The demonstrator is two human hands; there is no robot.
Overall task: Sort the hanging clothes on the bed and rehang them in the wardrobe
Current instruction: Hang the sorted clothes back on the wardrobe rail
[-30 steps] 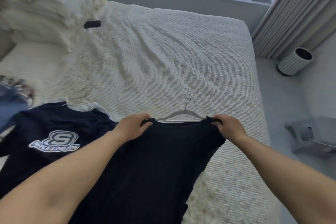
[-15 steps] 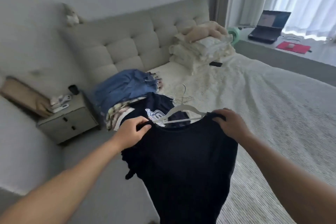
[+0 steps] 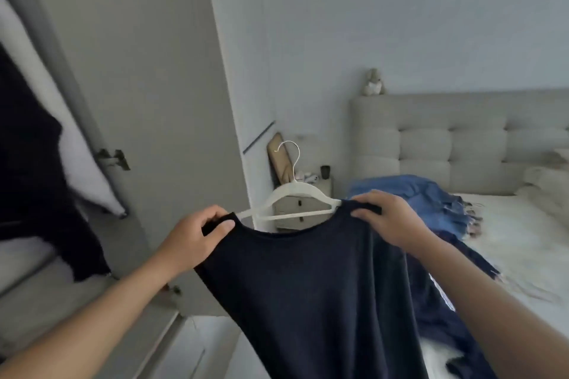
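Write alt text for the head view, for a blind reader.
Two hands, left hand and right hand, grip the shoulders of a dark top on a white hanger, held up beside an open wardrobe door. A bed with piled clothes lies right.

The bed (image 3: 523, 243) carries a blue denim pile (image 3: 425, 203) near the headboard (image 3: 462, 138), a dark garment (image 3: 440, 301) just below that pile at the bed's edge, and pale pillows (image 3: 548, 191) beyond the pile.
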